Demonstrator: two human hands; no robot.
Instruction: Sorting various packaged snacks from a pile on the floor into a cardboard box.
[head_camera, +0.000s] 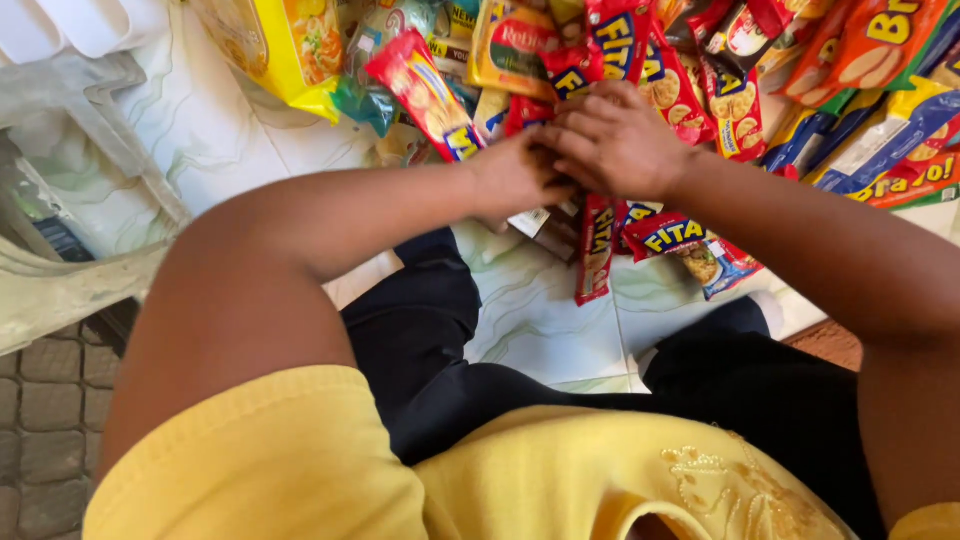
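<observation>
Though mostly red, packets (597, 250) beneath hands (605, 150)

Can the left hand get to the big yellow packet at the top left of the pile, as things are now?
Probably yes. The left hand is at the snack pile, and the yellow packet lies up and left of it with only a tilted red packet near the path.

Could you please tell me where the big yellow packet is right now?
In the head view, the big yellow packet lies at the top left of the snack pile, left of the red biscuit packet.
</observation>
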